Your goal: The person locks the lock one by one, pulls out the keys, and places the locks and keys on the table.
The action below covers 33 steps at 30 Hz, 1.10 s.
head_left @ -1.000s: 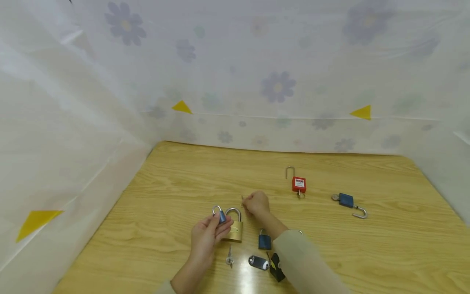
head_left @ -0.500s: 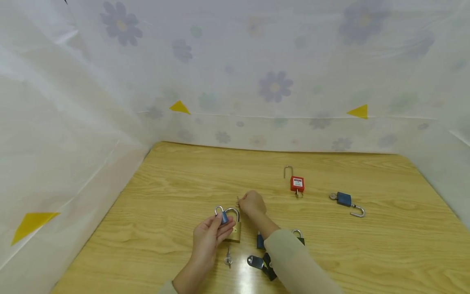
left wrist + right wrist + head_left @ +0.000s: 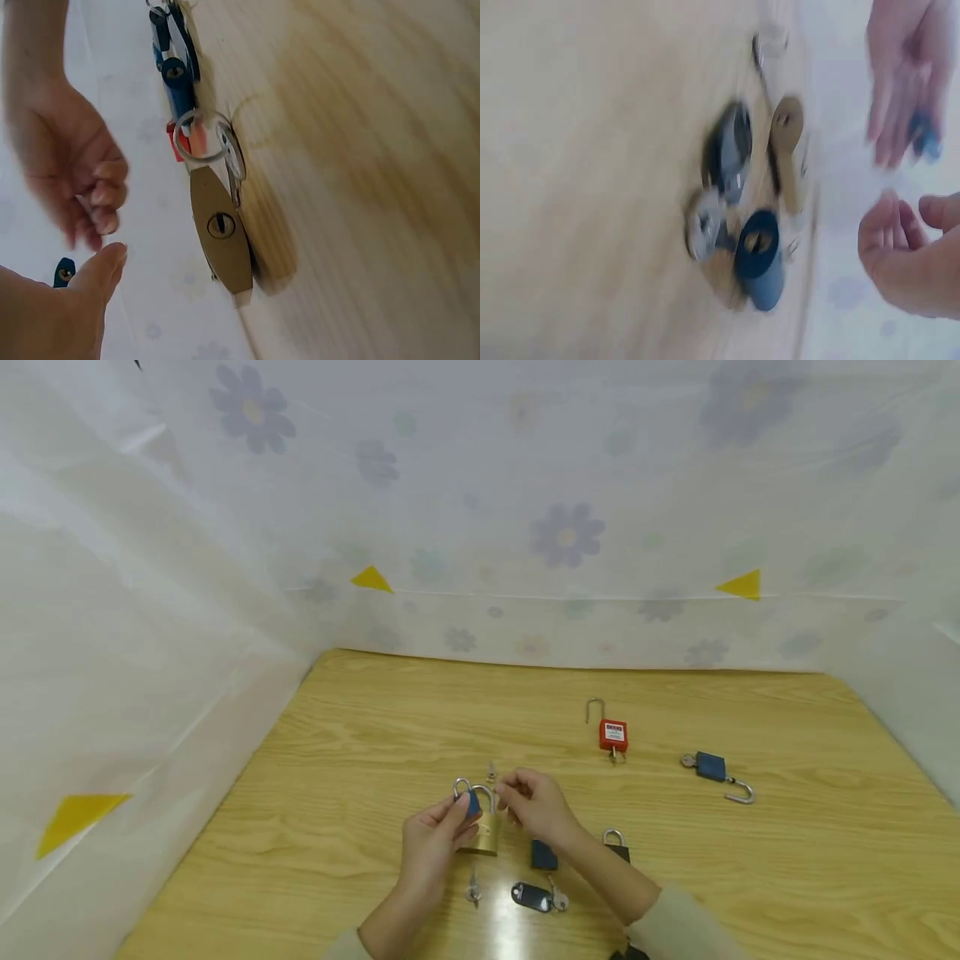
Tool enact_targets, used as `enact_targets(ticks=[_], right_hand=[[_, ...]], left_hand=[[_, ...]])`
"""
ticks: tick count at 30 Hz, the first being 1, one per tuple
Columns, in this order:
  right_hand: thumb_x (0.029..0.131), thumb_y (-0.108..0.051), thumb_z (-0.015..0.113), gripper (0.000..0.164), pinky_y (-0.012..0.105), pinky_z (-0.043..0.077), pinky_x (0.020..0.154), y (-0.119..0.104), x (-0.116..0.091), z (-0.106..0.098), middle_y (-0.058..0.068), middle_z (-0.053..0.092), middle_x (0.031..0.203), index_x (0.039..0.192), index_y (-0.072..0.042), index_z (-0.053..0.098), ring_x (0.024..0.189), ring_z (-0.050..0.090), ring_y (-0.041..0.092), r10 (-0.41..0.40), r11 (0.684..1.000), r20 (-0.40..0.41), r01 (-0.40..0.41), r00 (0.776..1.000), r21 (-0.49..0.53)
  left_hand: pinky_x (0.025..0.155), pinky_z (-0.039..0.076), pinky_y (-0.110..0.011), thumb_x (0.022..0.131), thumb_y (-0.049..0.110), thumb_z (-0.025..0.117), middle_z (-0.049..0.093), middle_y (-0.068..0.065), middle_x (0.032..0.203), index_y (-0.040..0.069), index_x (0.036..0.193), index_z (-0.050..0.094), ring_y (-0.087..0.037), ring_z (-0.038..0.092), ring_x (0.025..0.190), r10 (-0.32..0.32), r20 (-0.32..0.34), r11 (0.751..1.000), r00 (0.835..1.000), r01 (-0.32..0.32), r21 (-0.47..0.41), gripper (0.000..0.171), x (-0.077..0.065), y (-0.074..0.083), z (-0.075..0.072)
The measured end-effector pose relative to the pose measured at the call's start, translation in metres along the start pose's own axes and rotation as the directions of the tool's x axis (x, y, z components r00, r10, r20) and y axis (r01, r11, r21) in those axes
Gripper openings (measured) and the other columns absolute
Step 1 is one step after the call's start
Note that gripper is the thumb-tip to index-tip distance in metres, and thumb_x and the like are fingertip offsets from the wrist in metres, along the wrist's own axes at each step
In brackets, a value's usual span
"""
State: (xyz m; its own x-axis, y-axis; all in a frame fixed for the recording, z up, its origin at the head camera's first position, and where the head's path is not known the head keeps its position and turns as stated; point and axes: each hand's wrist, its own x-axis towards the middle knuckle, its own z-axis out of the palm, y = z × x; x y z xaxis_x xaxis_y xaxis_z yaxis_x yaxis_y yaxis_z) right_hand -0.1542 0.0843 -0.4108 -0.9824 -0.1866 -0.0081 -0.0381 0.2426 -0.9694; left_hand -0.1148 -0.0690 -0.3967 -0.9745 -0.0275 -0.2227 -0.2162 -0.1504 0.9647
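Note:
In the head view my left hand [image 3: 431,847] pinches a small blue padlock [image 3: 472,804] between thumb and fingers, its shackle pointing up. Behind it a large brass padlock [image 3: 487,835] lies partly covered by that hand. My right hand [image 3: 542,808] hovers just right of the brass shackle, fingers loosely bent; I see nothing between them. Slightly beyond its fingertips a small key [image 3: 491,772] lies on the table. The left wrist view shows the brass padlock's keyhole end, with the right hand [image 3: 71,161] opposite the left thumb. The right wrist view is blurred.
Keys on a ring [image 3: 473,892] lie in front of the brass padlock. Nearby are a dark tag [image 3: 531,897] with a key, a second blue padlock [image 3: 543,856] and a black padlock [image 3: 618,851]. Farther right lie a red padlock [image 3: 613,735] and another blue padlock [image 3: 711,766].
My right hand has drawn back from the small key toward me, leaving it on the table. The left hand, with the blue padlock, has shifted slightly right.

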Motion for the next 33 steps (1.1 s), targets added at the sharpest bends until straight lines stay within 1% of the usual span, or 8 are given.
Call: enact_targets(ticks=[3, 7, 12, 17, 20, 24, 30, 33], right_hand=[[0.093, -0.008, 0.053, 0.023, 0.022, 0.052, 0.056, -0.008, -0.020, 0.000, 0.021, 0.062, 0.083, 0.103, 0.013, 0.055, 0.064, 0.057, 0.011, -0.005, 0.995, 0.087, -0.004, 0.996, 0.102], [0.091, -0.004, 0.055, 0.022, 0.025, 0.054, 0.062, -0.017, -0.027, 0.007, 0.013, 0.062, 0.084, 0.106, 0.011, 0.053, 0.068, 0.059, 0.013, 0.053, 0.978, 0.038, -0.059, 0.998, 0.200], [0.091, -0.004, 0.055, 0.021, 0.021, 0.052, 0.061, -0.017, -0.022, 0.003, 0.002, 0.060, 0.077, 0.104, 0.012, 0.052, 0.065, 0.057, 0.009, 0.069, 0.968, 0.016, -0.071, 0.997, 0.242], [0.092, -0.003, 0.053, 0.020, 0.017, 0.050, 0.060, -0.020, -0.008, -0.001, 0.000, 0.059, 0.075, 0.104, 0.013, 0.051, 0.064, 0.056, 0.006, 0.077, 0.957, -0.018, -0.069, 0.997, 0.280], [0.092, -0.002, 0.052, 0.019, 0.016, 0.049, 0.058, -0.023, 0.004, -0.001, 0.000, 0.059, 0.074, 0.105, 0.012, 0.052, 0.064, 0.055, 0.006, 0.102, 0.944, -0.068, -0.075, 0.992, 0.322], [0.093, -0.002, 0.051, 0.017, 0.015, 0.048, 0.059, -0.027, 0.021, -0.001, -0.001, 0.058, 0.075, 0.106, 0.010, 0.051, 0.064, 0.055, 0.006, 0.135, 0.922, -0.117, -0.081, 0.984, 0.380], [0.093, -0.003, 0.052, 0.019, 0.014, 0.049, 0.060, -0.029, 0.050, -0.006, -0.002, 0.058, 0.075, 0.108, 0.009, 0.050, 0.064, 0.055, 0.006, 0.143, 0.920, -0.160, -0.072, 0.977, 0.385], [0.093, -0.004, 0.053, 0.020, 0.014, 0.050, 0.059, -0.026, 0.063, -0.007, 0.000, 0.059, 0.075, 0.108, 0.009, 0.051, 0.063, 0.056, 0.005, 0.167, 0.920, -0.190, -0.083, 0.967, 0.383]], left_hand=[[0.082, 0.055, -0.027, 0.093, 0.020, 0.056, 0.066, -0.019, 0.109, -0.010, 0.116, 0.055, -0.017, 0.068, 0.094, 0.001, 0.027, 1.000, 1.000, -0.001, 0.003, 0.037, 0.000, -0.002, 0.006], [0.083, 0.054, -0.026, 0.095, 0.017, 0.053, 0.064, -0.020, 0.112, -0.011, 0.118, 0.052, -0.011, 0.068, 0.091, 0.009, 0.070, 1.000, 0.998, -0.007, -0.029, 0.036, 0.000, 0.000, 0.013], [0.083, 0.054, -0.026, 0.097, 0.016, 0.049, 0.063, -0.022, 0.112, -0.012, 0.117, 0.053, -0.014, 0.067, 0.095, 0.052, 0.157, 0.999, 0.986, -0.053, 0.005, 0.036, 0.005, 0.005, 0.016], [0.079, 0.055, -0.025, 0.098, 0.013, 0.045, 0.064, -0.026, 0.107, -0.014, 0.116, 0.055, -0.018, 0.068, 0.092, 0.102, 0.208, 0.985, 0.973, -0.128, 0.112, 0.034, 0.021, 0.015, 0.019], [0.078, 0.056, -0.027, 0.097, 0.011, 0.046, 0.065, -0.026, 0.107, -0.013, 0.118, 0.055, -0.022, 0.068, 0.092, 0.121, 0.194, 0.971, 0.974, -0.157, 0.182, 0.033, 0.034, 0.023, 0.021], [0.075, 0.057, -0.029, 0.094, 0.009, 0.053, 0.065, -0.026, 0.105, -0.012, 0.114, 0.058, -0.029, 0.069, 0.091, 0.180, 0.120, 0.953, 0.976, -0.204, 0.223, 0.029, 0.052, 0.032, 0.025], [0.069, 0.057, -0.025, 0.090, 0.010, 0.060, 0.068, -0.023, 0.098, -0.008, 0.104, 0.064, -0.030, 0.069, 0.084, 0.321, 0.038, 0.886, 0.946, -0.314, 0.341, 0.023, 0.079, 0.039, 0.033], [0.070, 0.057, -0.025, 0.088, 0.010, 0.062, 0.069, -0.022, 0.096, -0.008, 0.100, 0.066, -0.031, 0.068, 0.084, 0.350, 0.014, 0.856, 0.937, -0.325, 0.403, 0.022, 0.094, 0.039, 0.038]])
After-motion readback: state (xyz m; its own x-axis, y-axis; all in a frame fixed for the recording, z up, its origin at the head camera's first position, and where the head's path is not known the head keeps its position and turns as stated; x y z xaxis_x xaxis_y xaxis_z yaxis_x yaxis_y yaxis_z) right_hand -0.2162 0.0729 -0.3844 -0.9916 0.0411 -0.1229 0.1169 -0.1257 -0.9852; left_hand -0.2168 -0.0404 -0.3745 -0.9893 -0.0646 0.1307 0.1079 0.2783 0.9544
